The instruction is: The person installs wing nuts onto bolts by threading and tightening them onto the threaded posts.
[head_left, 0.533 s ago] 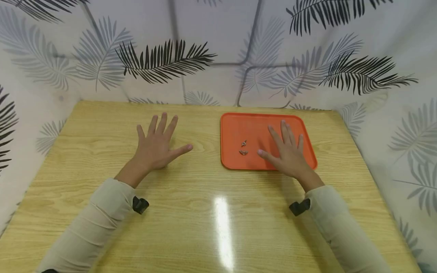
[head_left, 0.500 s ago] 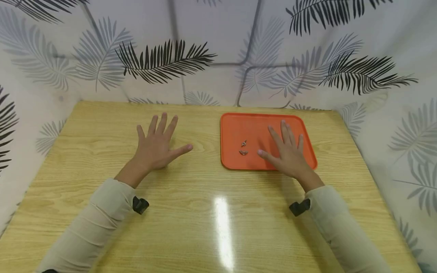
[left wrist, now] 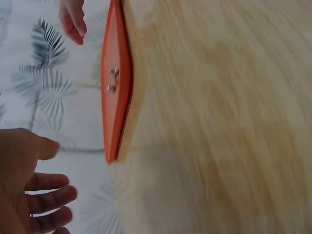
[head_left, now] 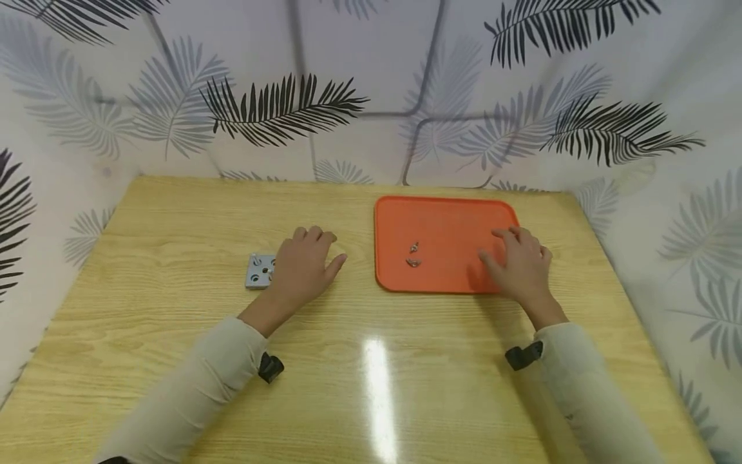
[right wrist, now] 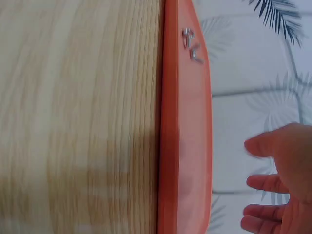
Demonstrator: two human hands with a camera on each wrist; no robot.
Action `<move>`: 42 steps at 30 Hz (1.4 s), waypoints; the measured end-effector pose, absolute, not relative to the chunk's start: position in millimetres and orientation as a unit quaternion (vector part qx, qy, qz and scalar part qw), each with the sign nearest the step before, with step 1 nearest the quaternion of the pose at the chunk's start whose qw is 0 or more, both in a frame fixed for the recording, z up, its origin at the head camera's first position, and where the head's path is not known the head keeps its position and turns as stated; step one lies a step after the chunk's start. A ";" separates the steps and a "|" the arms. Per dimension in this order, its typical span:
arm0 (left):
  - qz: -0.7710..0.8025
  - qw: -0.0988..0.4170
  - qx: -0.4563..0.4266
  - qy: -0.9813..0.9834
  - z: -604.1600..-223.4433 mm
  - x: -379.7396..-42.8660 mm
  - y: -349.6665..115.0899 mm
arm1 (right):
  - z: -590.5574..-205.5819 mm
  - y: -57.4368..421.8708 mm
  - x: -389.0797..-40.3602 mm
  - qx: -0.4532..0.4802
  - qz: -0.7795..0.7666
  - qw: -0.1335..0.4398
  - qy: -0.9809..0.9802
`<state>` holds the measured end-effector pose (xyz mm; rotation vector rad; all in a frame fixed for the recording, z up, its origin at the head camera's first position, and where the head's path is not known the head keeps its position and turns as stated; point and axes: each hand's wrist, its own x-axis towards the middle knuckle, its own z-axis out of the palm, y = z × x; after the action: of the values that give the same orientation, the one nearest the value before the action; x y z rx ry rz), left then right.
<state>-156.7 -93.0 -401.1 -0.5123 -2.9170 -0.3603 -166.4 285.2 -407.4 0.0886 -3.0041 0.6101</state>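
In the head view my left hand hovers with loosely bent fingers and holds nothing. It partly covers a grey square block that has round holes and a short upright peg. To the right lies an orange-red tray bearing two small silver metal pieces, an upper one and a lower one, both shaped like wing nuts. Over the tray's right side is my right hand, relaxed, with nothing between thumb and fingers. Both pieces lie apart from it.
A wooden table carries the tray and the block. Behind and beside it hangs a white cloth with leaf prints. Each wrist wears a small black camera, one on the left and one on the right.
My left hand has moved right with its fingers less spread, uncovering part of the grey block. My right hand has shifted slightly right and nearer, its fingers now bent. The metal pieces remain in place.
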 end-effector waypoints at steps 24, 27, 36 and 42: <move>-0.110 -0.051 -0.134 -0.984 -425.4 -175.6 -18.2 | -419.0 342.3 -173.9 -0.105 0.126 -0.032 -0.986; -0.111 -0.053 -0.136 -0.983 -425.4 -176.0 -15.2 | -420.1 346.7 -173.2 -0.113 0.125 -0.029 -0.985; -0.098 -0.051 -0.142 -0.984 -423.1 -168.8 -16.4 | -421.2 350.0 -162.6 -0.116 0.130 -0.049 -0.984; -0.113 -0.039 -0.156 -0.980 -432.0 -146.0 -27.3 | -422.1 343.5 -136.1 -0.099 0.126 -0.050 -0.986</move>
<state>-146.0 -27.3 -432.0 -0.5019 -3.1599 -0.3655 -136.1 343.5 -422.1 -0.3208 -3.1997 0.4074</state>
